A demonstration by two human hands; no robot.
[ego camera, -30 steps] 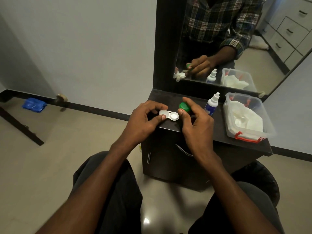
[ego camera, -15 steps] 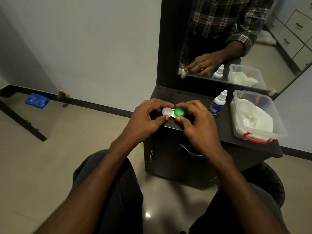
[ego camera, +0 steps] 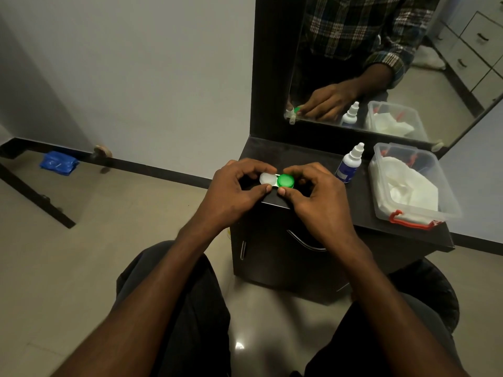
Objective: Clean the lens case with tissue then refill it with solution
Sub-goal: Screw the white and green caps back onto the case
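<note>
A white lens case (ego camera: 267, 178) is held over the near left corner of the dark cabinet top (ego camera: 307, 161). My left hand (ego camera: 234, 189) pinches its left, white-capped side between thumb and fingers. A green cap (ego camera: 285, 181) sits on the case's right well, and my right hand (ego camera: 315, 194) curls its fingers and thumb around that cap. A white solution bottle (ego camera: 349, 165) with a blue label stands upright just right of my right hand. Tissue (ego camera: 408, 189) lies in a clear plastic box (ego camera: 446, 205).
The clear box with red latches fills the right side of the cabinet top. A mirror (ego camera: 381, 63) rises behind it, showing my hands and a plaid sleeve. A blue bag (ego camera: 58, 162) lies on the floor by the left wall. My knees flank the cabinet front.
My right hand brought the green cap from above the cabinet top down onto the case's right well. It now grips the cap there. The left hand kept hold of the case.
</note>
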